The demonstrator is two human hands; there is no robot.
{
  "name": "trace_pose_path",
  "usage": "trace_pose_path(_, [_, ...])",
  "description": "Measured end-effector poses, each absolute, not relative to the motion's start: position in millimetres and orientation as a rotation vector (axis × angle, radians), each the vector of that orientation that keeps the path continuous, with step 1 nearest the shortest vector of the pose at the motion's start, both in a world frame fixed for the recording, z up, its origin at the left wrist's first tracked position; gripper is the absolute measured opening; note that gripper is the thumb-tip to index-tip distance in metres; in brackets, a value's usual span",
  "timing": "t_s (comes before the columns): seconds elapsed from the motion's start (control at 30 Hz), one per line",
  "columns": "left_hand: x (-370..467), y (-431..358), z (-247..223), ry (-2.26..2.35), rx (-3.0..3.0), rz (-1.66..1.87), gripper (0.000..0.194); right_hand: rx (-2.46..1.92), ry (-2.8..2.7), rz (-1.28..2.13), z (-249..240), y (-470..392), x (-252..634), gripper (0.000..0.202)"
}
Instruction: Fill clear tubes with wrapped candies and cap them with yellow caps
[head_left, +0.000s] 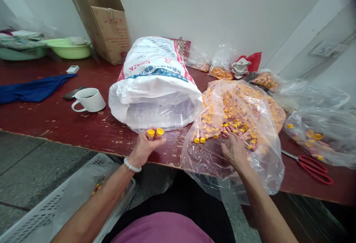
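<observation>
My left hand point(144, 147), with a white bead bracelet at its wrist, is closed around two small yellow-capped pieces point(155, 132). It stands just in front of the mouth of a large white printed sack point(155, 87) lying on the table; the sack's inside shows a clear liner. My right hand point(235, 149) reaches into an open clear plastic bag point(205, 165), its fingers apart at the near edge of a heap of yellow-capped pieces with reddish bodies point(239, 124). Its fingertips are partly lost among the pieces.
Red-handled scissors point(313, 167) lie at the right, beside another clear bag point(328, 135). Small filled bags point(221, 70) line the wall. On the left stand a white mug point(90, 100), a green basin point(69, 50) and a carton point(111, 35). A white plastic basket point(36, 217) sits below the table edge.
</observation>
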State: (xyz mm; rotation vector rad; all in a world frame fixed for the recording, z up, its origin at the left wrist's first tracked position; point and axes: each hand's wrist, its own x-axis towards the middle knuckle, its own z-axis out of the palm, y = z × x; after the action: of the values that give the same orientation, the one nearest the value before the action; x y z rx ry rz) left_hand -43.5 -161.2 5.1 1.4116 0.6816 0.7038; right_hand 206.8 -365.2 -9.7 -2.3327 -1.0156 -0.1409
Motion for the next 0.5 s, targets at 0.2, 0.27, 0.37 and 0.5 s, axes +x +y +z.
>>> trace_pose_path(0.2, [8, -85, 1, 0.929, 1.804, 0.967, 0.032, -2.367, -1.222, -0.086, -34, -357, 206, 0.021])
trace_pose_path(0.27, [26, -80, -2, 0.924, 1.900, 0.921, 0.028, -2.388, -1.200, -0.123, -36, -356, 206, 0.023])
trace_pose_path(0.37, [50, -84, -7, 0.910, 2.062, 0.812, 0.019, -2.451, -1.076, -0.242, -36, -355, 215, 0.033])
trace_pose_path(0.5, [71, -92, -15, 0.915, 2.228, 0.682, 0.012, -2.521, -0.993, -0.290, -38, -357, 228, 0.039])
